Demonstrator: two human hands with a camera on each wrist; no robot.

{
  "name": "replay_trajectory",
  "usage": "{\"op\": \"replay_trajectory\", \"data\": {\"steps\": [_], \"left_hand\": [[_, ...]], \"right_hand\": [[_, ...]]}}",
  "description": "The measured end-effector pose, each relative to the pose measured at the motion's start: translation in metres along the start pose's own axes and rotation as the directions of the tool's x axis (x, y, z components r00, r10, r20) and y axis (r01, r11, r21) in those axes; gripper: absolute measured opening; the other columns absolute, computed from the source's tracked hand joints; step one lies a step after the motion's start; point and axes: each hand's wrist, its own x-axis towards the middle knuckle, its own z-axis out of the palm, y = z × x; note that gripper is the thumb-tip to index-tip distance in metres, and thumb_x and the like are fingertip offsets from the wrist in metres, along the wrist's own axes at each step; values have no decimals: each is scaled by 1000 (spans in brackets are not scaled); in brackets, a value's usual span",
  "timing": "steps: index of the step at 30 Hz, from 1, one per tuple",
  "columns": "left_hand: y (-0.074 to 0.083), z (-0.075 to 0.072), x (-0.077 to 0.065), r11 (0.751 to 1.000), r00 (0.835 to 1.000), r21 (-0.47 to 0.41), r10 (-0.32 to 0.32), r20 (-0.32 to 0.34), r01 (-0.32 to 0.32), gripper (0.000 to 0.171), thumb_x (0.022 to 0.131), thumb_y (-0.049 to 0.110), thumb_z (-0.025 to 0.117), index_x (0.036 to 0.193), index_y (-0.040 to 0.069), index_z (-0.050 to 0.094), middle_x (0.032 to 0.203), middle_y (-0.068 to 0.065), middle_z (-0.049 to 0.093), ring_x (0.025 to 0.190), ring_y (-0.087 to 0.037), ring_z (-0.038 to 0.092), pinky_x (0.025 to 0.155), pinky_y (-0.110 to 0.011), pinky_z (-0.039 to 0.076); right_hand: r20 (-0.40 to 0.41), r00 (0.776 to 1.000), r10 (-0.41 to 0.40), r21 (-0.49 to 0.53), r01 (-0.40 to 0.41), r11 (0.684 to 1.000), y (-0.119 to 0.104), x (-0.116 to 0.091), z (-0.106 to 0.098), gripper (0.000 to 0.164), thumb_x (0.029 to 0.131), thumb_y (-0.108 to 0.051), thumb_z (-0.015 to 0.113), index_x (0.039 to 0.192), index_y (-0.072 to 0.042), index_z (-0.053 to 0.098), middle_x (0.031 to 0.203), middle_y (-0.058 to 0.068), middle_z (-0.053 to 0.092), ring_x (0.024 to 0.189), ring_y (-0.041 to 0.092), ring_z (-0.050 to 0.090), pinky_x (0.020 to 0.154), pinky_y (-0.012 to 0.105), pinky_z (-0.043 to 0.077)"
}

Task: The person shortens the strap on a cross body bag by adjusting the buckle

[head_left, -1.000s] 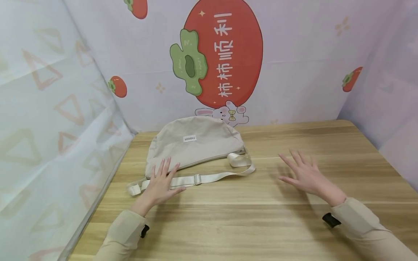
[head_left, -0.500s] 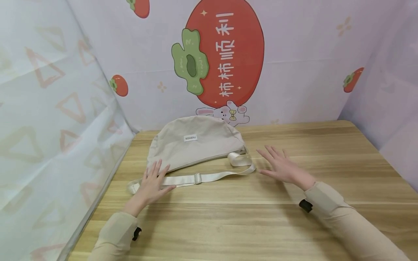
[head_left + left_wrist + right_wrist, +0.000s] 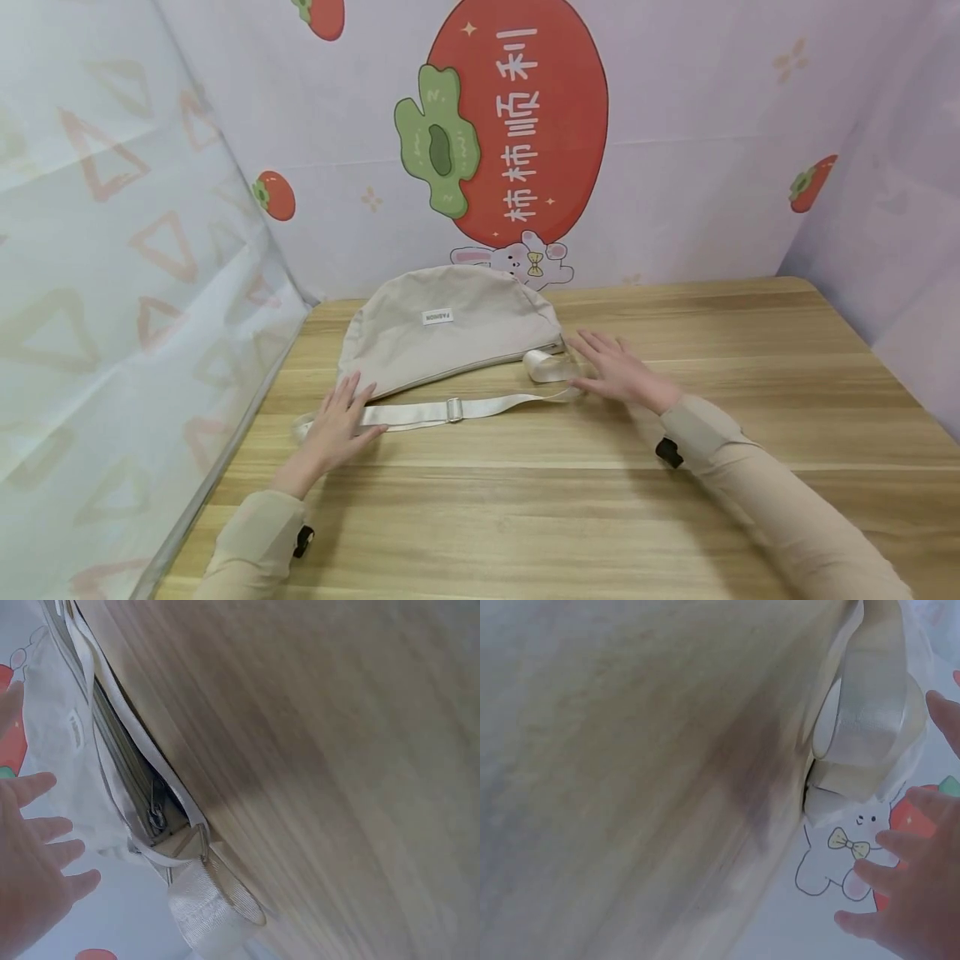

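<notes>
A beige half-moon shoulder bag [image 3: 457,337] lies on the table, its small white label facing up and its zipper edge toward me. Its cream strap [image 3: 487,407] stretches along the front, with a metal slider [image 3: 454,410] near the middle. My left hand [image 3: 332,433], fingers spread, hovers over the strap's left end and the bag's near left corner. By the strap's right loop is my right hand [image 3: 621,372], fingers extended; whether it touches the strap cannot be told. In the left wrist view a dark zipper pull [image 3: 156,817] shows beside the strap end.
The wood-grain table [image 3: 510,517] extends to the front and right of the bag. A white printed cloth backdrop [image 3: 675,192] rises behind it, and another cloth wall [image 3: 150,292] runs down the left side.
My right hand has moved left across the table to the strap's right loop. The left hand has shifted slightly left and toward me. The bag stays where it was.
</notes>
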Motion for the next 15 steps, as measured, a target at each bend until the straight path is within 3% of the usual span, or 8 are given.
{"op": "replay_trajectory", "data": {"steps": [15], "left_hand": [[-14, 4, -7, 997, 999, -56, -46, 19, 47, 63, 82, 30, 62, 129, -4, 39, 137, -29, 23, 124, -45, 23, 98, -57, 21]], "right_hand": [[67, 997, -44, 13, 43, 999, 1, 27, 12, 69, 85, -43, 53, 137, -5, 30, 142, 18, 24, 127, 37, 23, 98, 62, 15]]}}
